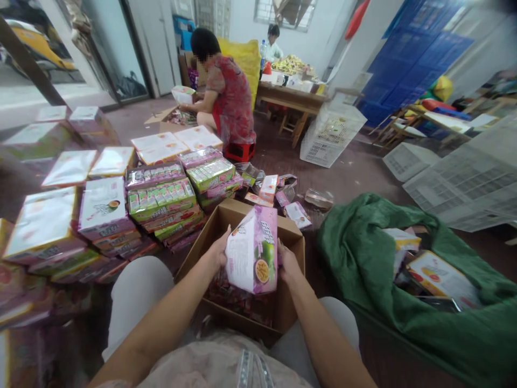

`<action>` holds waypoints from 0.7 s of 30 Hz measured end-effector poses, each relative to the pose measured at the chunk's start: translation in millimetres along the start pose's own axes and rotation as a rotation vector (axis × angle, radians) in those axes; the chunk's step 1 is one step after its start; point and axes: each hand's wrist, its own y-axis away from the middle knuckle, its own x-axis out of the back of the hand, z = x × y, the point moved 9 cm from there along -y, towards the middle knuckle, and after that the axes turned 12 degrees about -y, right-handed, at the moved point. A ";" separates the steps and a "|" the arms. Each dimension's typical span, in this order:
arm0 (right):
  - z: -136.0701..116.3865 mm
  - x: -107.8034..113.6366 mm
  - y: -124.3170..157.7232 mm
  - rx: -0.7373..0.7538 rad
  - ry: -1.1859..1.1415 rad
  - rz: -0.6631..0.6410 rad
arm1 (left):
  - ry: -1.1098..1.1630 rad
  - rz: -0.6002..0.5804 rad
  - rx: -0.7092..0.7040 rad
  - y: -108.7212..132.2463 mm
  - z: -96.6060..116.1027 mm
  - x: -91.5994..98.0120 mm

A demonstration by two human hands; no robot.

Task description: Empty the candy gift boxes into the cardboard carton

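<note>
Between both my hands is a white and purple printed box [252, 253] with a passion fruit picture, tilted over an open cardboard carton [297, 248]. My left hand [219, 249] grips its left side, fingers partly hidden behind it. At the opposite side my right hand [287, 262] holds the purple edge. Down in the carton lie many small dark reddish packets [238, 298], blurred. The carton stands on the floor between my knees.
Stacked printed boxes [161, 199] fill the left side. A green sack [355, 231] with boxes inside lies to the right. Torn packaging [297, 213] litters the floor ahead. A co-worker [232, 97] sits beyond, near white crates [333, 129] and a wooden table [291, 97].
</note>
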 end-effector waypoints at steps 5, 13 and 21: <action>-3.8 -17.7 39.9 0.095 -0.090 -0.210 | 0.218 -0.236 -0.182 6.2 7.6 -31.5; -29.6 -5.0 50.7 0.446 0.057 0.054 | 0.033 0.173 -0.264 29.1 10.5 12.5; -56.9 -2.1 29.0 0.292 0.164 -0.215 | -0.136 -0.038 -0.556 41.4 81.3 -6.4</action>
